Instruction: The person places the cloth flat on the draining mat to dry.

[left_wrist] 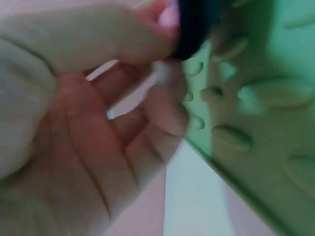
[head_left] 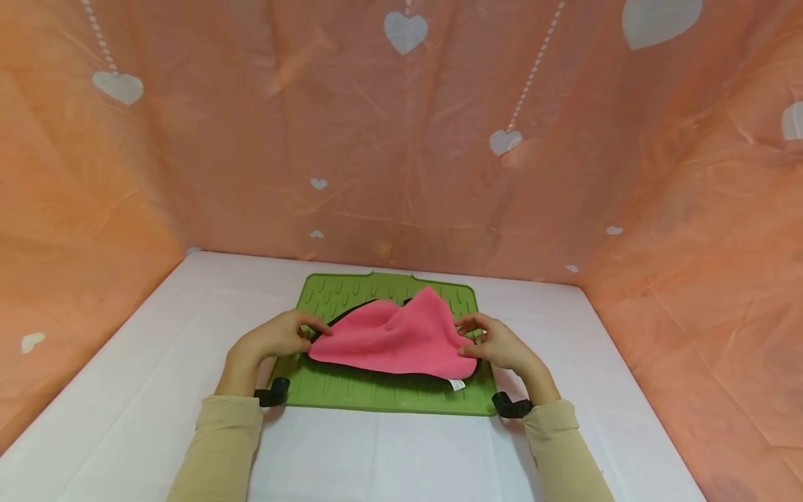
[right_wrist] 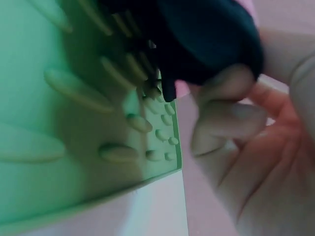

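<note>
A pink fabric piece (head_left: pixel 395 338) with black edging is held over a green ridged mat (head_left: pixel 376 399). Its top rises to a soft peak, and a small white label (head_left: pixel 456 385) hangs from the front edge. My left hand (head_left: pixel 272 338) pinches its left end, thumb and fingers at the dark border (left_wrist: pixel 194 29). At the opposite end my right hand (head_left: pixel 502 345) pinches the fabric between thumb and fingers. In the right wrist view the black underside (right_wrist: pixel 211 39) bulges over the mat's ridges. Much of the mat's middle is hidden under the fabric.
The mat lies on a white-covered table (head_left: pixel 389 460). Orange curtains (head_left: pixel 351 139) with pale hearts enclose the back and both sides. Black wrist mounts (head_left: pixel 272 392) sit at each cuff, close to the mat's front corners.
</note>
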The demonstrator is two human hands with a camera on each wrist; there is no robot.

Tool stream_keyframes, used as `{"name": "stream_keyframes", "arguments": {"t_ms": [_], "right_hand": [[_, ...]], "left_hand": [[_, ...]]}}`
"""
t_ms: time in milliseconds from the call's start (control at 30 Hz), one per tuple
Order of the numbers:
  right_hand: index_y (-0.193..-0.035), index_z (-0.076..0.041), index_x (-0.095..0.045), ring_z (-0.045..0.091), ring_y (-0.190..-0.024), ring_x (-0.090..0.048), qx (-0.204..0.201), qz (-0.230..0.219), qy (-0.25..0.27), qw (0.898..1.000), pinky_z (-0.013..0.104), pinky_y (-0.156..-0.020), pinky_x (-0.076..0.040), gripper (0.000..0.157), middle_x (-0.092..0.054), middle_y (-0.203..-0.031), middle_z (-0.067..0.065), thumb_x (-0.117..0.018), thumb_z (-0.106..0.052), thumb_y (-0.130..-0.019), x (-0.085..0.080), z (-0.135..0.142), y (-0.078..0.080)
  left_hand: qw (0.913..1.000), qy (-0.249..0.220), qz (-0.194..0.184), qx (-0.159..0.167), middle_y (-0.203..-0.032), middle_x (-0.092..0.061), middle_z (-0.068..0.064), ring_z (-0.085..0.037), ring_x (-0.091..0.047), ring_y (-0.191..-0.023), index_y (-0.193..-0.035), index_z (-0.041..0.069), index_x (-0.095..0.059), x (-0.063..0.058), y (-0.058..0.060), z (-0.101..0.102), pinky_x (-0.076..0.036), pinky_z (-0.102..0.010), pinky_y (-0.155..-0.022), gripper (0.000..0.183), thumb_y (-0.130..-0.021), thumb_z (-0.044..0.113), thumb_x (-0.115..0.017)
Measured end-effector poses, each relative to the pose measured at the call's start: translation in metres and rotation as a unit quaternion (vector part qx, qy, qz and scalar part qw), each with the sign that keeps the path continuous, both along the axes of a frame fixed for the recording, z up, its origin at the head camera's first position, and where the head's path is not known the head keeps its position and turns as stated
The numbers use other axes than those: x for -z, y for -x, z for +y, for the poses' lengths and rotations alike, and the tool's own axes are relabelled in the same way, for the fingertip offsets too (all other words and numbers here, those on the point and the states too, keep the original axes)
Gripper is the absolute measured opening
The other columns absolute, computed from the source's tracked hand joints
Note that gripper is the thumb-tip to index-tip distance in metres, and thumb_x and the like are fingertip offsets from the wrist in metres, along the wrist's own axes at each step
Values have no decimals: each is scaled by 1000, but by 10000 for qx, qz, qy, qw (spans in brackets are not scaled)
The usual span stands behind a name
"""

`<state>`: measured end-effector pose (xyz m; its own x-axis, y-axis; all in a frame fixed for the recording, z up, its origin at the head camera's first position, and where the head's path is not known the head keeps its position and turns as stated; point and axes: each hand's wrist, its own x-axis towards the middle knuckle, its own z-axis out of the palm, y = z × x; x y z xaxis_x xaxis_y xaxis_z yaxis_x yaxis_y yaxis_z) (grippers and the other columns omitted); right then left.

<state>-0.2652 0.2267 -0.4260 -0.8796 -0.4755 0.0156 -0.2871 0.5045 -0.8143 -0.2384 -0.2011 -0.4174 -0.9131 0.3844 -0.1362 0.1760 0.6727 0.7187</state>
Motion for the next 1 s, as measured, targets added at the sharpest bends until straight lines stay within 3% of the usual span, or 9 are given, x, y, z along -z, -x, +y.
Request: {"name": "stream_keyframes", "arguments": {"t_ms": [100, 167, 267, 333, 500, 700, 833, 1000], "right_hand": [[-127, 3, -64, 25, -102, -62, -137, 84, -543, 9984, 34, -83, -53, 50, -67, -114, 14, -86, -10, -84, 4, -2, 0], [-125, 1, -65, 25, -100, -61, -147, 122, -835, 9963, 36, -84, -52, 51, -67, -112, 10, -88, -11, -81, 7, -3, 1], [-125, 1, -66, 23, -96, -60, -77, 144, -1048, 9944, 37, -83, -51, 53, -67, -110, 9, -89, -14, -79, 9, -3, 2], [-125, -1, -67, 22, -95, -60, 25, 148, -1056, 9943, 36, -83, -51, 52, -68, -110, 8, -88, -17, -81, 10, -3, 1], [-121, -2, -70, 21, -92, -69, 490, 377, -646, 9960, 32, -81, -55, 39, -71, -108, 11, -80, -22, -90, 9, -7, 1], [-125, -2, -70, 25, -94, -70, 1148, 859, -196, 9895, 31, -77, -57, 35, -72, -111, 12, -76, -18, -95, 10, -25, -1], [-125, -1, -70, 27, -94, -70, 1254, 1072, -87, 9863, 37, -80, -58, 33, -72, -109, 12, -76, -13, -95, 12, -37, -4], [-121, -2, -71, 23, -89, -71, 1282, 1204, -196, 9842, 37, -80, -57, 27, -73, -104, 10, -76, -9, -95, 17, -43, -6]], "left_hand": [[9995, 71, -312, 14, -120, -66, -14, -28, -53, -99, -118, 10, -78, 0, -2, 0, -47, -33, -71, 44, -81, -11, -65], [9990, 134, -434, 19, -122, -66, -14, -31, -54, -105, -117, 11, -78, 1, -4, 1, -51, -37, -77, 42, -82, -9, -67], [9989, 239, -394, 12, -124, -66, -13, -33, -55, -116, -116, 12, -78, 1, -4, 3, -52, -44, -92, 38, -83, -7, -70], [9991, 272, -335, -6, -123, -67, -12, -33, -56, -116, -116, 11, -78, 1, -2, 4, -52, -47, -94, 37, -84, -4, -73], [9992, 173, 364, -76, -117, -71, -14, -32, -64, -109, -119, 3, -74, 1, 6, 13, -54, -48, -92, 30, -89, 5, -74], [9900, 80, 1303, -533, -119, -71, -17, -32, -69, -104, -125, -3, -68, 5, 25, 39, -57, -49, -88, 30, -99, 11, -65], [9867, 164, 1503, -603, -121, -70, -17, -33, -70, -106, -127, -2, -67, 7, 40, 56, -56, -50, -90, 32, -101, 16, -66], [9872, 149, 1477, -588, -120, -71, -16, -35, -68, -112, -129, -1, -67, 10, 54, 67, -53, -52, -96, 34, -102, 19, -66]]}}
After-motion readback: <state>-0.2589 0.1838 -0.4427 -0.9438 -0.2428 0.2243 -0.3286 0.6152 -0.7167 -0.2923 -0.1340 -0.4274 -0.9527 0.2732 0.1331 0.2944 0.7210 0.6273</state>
